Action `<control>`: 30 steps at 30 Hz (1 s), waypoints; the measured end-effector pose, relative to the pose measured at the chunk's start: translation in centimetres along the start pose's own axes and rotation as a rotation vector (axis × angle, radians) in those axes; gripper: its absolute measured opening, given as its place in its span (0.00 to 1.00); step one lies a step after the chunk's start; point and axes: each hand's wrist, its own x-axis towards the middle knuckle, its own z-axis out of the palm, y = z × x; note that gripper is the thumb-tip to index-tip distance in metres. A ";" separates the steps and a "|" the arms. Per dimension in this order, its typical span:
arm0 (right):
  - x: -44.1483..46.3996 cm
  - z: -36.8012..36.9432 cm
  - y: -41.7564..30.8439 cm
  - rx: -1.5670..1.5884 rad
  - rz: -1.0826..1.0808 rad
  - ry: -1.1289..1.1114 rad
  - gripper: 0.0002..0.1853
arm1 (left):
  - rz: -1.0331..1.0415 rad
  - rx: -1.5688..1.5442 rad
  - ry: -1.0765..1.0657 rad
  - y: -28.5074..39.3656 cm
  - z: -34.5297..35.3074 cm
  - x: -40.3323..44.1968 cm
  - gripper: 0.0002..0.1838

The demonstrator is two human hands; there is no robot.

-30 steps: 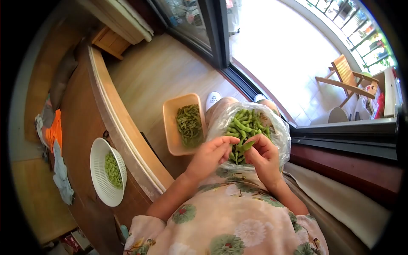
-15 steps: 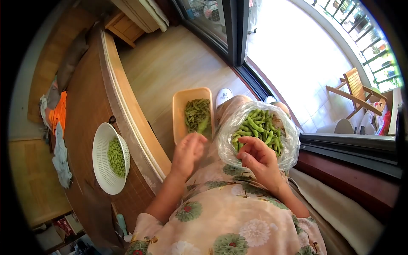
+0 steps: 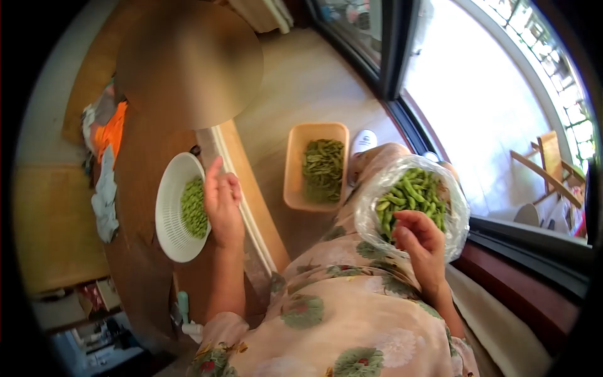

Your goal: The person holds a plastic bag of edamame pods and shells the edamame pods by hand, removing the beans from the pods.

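My left hand (image 3: 223, 208) is beside the white colander (image 3: 169, 217), right hand (image 3: 422, 242) over edamame pods (image 3: 416, 193); low releases keep beans (image 3: 194, 207) inside (whether either grips anything, I can't tell).

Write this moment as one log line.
left hand: by white colander | right hand: at bagged green pods | tub: on floor

Out past the dark-framed glass door (image 3: 397, 56), the balcony (image 3: 471, 107) glares almost white with daylight — a wooden chair (image 3: 551, 160) stands there near the railing (image 3: 570, 94). In here it's dimmer: pale floor (image 3: 308, 81) underfoot, a greyish wall (image 3: 66, 88) across the room.
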 end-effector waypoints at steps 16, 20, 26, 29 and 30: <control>0.0 -0.6 0.5 0.006 -0.040 0.029 0.11 | 0.103 -0.017 0.611 -1.5 -13.4 3.6 0.13; -0.3 -1.3 0.5 0.022 -0.030 0.084 0.10 | 0.255 -0.007 0.360 1.7 -5.6 2.2 0.13; -0.5 -2.3 0.2 0.067 -0.123 0.195 0.09 | -0.066 0.203 -0.397 -0.1 6.1 -2.4 0.07; -0.6 -2.5 0.4 0.058 -0.147 0.219 0.08 | 0.300 0.423 -0.693 0.2 11.0 -5.0 0.06; -0.8 -2.7 0.5 0.035 -0.132 0.225 0.08 | 0.357 0.437 -0.754 -0.6 12.0 -5.8 0.06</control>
